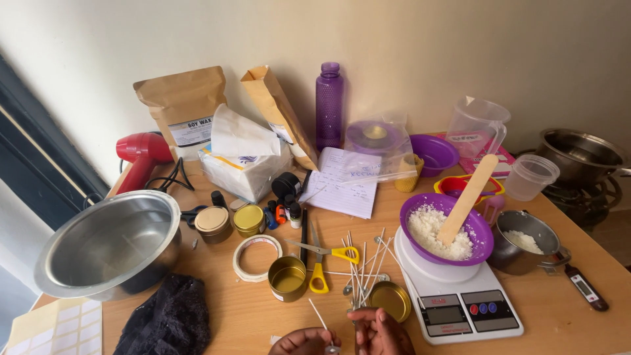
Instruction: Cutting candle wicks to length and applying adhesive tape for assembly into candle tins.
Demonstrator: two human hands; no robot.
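while both hands pinch a wick [320, 317] at the near counter [230, 309] edge, left hand [303, 342] and right hand [381, 334] closed on it, seating it in the open gold tin [287, 279] seems the next move.

A purple bowl [447, 227] holds white flakes [430, 230] beside yellow-handled scissors [322, 260], gold tins [287, 278] and a red dryer [141, 158].

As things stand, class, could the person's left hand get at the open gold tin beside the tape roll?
Probably yes: the left hand sits just below the open gold tin, with only bare table between them, though it seems to be holding a wick.
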